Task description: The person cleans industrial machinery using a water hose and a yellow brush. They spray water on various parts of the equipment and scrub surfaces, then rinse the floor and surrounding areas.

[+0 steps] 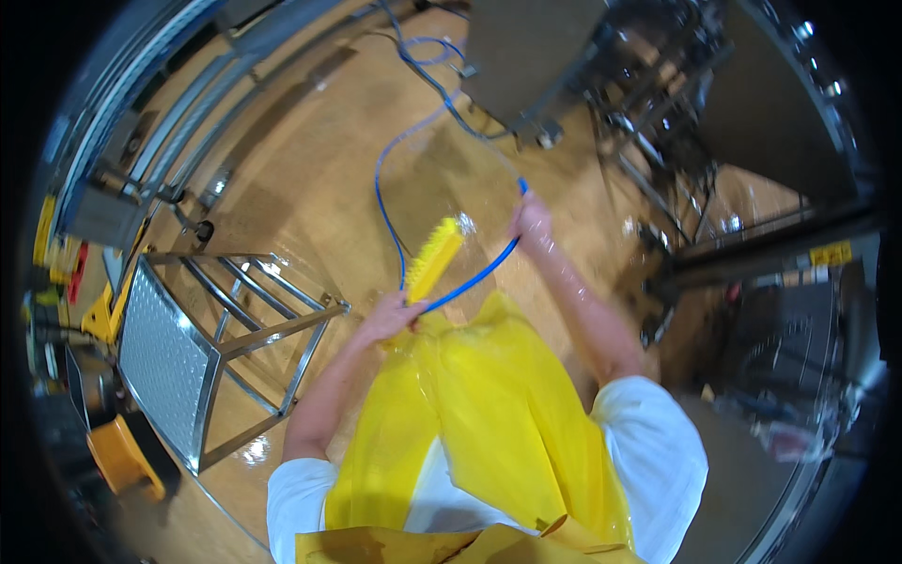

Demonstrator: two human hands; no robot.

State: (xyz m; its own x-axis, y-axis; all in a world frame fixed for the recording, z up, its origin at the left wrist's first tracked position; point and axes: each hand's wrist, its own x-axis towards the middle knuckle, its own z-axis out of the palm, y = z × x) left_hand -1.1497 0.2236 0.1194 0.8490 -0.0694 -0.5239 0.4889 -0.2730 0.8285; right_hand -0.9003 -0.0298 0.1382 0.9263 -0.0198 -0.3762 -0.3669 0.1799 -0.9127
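My left hand (389, 317) grips a yellow scrub brush (437, 259), its bristles facing up and left. A blue hose (473, 280) also passes through that hand and curves across to my right hand (533, 220). My right hand is closed around the hose near its end, which points away from me. A pale blurred streak, seemingly water, leaves that end. Beyond my left hand the hose loops over the tan floor (317, 176). A yellow apron (486, 395) covers my front, just behind the brush.
A metal step stand with a diamond-plate top (169, 359) stands at left. An orange plastic item (125, 457) lies near it. Steel machinery (662, 106) fills the upper right, and metal rails (187, 120) run along the upper left. The floor shines wet in places.
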